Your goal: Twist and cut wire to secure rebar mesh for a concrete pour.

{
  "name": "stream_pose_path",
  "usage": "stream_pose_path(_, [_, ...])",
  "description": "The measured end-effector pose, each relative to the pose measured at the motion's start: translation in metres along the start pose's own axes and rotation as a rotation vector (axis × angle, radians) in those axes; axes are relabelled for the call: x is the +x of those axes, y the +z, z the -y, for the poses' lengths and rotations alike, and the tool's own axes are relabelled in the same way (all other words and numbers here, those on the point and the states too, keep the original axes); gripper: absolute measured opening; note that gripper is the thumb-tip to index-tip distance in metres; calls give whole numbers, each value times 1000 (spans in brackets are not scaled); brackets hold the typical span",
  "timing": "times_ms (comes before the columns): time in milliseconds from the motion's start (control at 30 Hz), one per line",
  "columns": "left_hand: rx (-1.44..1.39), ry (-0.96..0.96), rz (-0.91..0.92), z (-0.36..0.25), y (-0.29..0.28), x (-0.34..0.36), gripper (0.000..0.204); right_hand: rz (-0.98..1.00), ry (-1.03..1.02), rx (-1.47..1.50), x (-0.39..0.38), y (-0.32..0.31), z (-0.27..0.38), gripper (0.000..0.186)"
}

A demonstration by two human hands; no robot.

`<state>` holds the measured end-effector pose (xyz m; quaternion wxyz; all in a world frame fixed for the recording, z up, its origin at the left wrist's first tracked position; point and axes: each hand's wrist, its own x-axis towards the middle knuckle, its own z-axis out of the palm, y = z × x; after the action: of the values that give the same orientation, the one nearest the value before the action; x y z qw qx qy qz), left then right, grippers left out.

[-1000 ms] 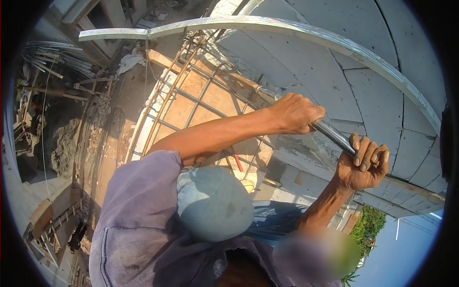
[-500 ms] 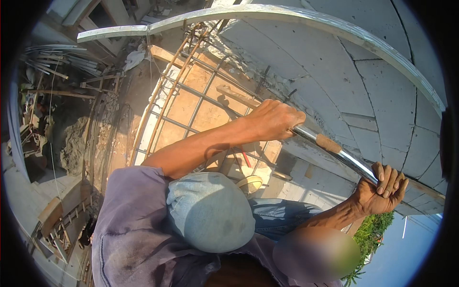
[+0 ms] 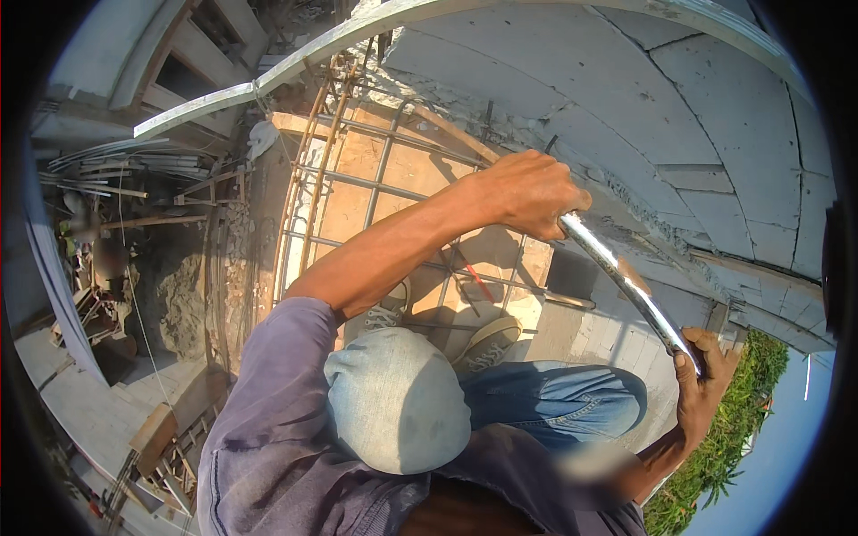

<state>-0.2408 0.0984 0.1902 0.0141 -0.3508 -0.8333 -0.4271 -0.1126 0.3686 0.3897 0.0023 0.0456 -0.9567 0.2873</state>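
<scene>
Sunlit building site, with a grey block wall [image 3: 590,116] at upper right. The left hand [image 3: 536,192] is closed in a fist round the upper end of a shiny metal tube [image 3: 633,288]; the right hand [image 3: 706,362] clasps its lower end. The tube slants between them. Below, a rebar grid [image 3: 382,170] spans tan boards [image 3: 344,205] near a shoe [image 3: 494,342]; a pale metal bar [image 3: 308,59] arcs overhead.

metal bar [image 3: 635,288] — partly hidden by left hand [image 3: 534,194] | shirt [image 3: 277,438] — cropped below
</scene>
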Motion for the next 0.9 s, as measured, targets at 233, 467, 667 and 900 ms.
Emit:
stream_pose_path(233, [250, -38, 249, -16, -1, -1, 16, 470, -24, -295, 27, 44, -64, 25])
stream_pose_path(467, [214, -98, 321, 10, 10, -38, 18, 709, 40, -76, 26, 102, -92, 32])
stream_pose_path(667, [281, 44, 75, 22, 9, -19, 27, 845, 355, 209, 38, 79, -30, 46])
stream_pose_path(900, [195, 59, -150, 52, 7, -4, 27, 852, 509, -101, 98, 64, 46, 48])
